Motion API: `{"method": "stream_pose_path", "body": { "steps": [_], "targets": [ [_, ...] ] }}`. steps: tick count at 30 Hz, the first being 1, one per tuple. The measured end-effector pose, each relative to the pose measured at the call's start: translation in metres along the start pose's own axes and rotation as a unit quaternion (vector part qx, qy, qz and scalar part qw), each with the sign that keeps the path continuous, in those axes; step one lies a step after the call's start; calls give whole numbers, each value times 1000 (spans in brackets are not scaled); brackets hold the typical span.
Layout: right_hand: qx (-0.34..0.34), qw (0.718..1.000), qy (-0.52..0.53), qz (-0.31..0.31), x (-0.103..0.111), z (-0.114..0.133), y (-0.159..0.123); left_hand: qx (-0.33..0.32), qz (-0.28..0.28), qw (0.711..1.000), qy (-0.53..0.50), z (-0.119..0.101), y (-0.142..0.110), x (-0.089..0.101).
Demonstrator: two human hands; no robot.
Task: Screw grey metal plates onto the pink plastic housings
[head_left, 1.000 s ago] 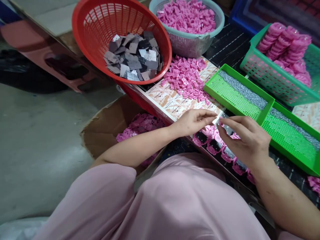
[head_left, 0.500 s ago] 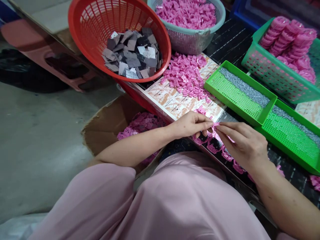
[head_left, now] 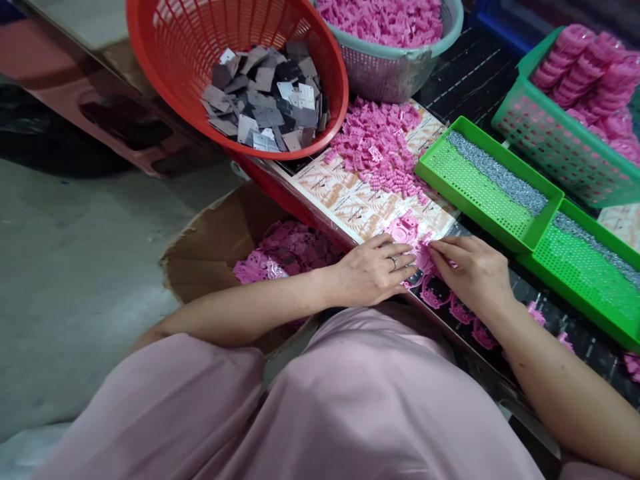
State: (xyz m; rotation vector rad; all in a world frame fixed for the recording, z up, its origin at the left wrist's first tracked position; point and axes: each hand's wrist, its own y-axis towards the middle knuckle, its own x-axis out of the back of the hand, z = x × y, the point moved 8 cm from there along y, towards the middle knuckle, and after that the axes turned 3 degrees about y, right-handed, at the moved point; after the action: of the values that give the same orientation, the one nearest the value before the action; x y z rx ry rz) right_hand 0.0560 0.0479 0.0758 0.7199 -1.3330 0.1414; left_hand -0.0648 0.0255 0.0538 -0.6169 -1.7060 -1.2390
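Observation:
My left hand (head_left: 375,270), with a ring on one finger, lies with its fingers stretched out at the table's front edge, touching pink plastic pieces. Just past its fingertips is a round-bodied pink plastic piece (head_left: 403,228). My right hand (head_left: 470,270) pinches a small pink plastic part (head_left: 426,244) over these pieces; the fingers partly hide it. A row of pink frame-like pieces (head_left: 434,292) runs along the edge beneath my right hand. Beyond the hands lies a heap of small pink plastic parts (head_left: 377,143).
A red basket (head_left: 342,100) holds grey metal plates, and a pale basket (head_left: 380,73) holds pink parts. Green trays (head_left: 460,183) contain small silvery pieces. At the right stands a green basket (head_left: 555,147) of stacked pink pieces. A cardboard box (head_left: 195,247) with pink pieces sits below the table.
My left hand has let go of the small pink part, turned palm down and spread its fingers on the pieces. My right hand has moved slightly left and down towards them.

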Motion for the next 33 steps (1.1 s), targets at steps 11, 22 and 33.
{"method": "stream_pose_path", "body": {
  "steps": [11,22,33],
  "targets": [
    [82,987,-120,70,-1,20,7,-11,-5,1000,-20,-1,2,3],
    [52,992,-112,26,16,14,8,190,95,970,121,157,60,-2],
    [32,997,-62,-44,48,-11,-2,201,200,945,161,202,91,-38]
  ]
}}
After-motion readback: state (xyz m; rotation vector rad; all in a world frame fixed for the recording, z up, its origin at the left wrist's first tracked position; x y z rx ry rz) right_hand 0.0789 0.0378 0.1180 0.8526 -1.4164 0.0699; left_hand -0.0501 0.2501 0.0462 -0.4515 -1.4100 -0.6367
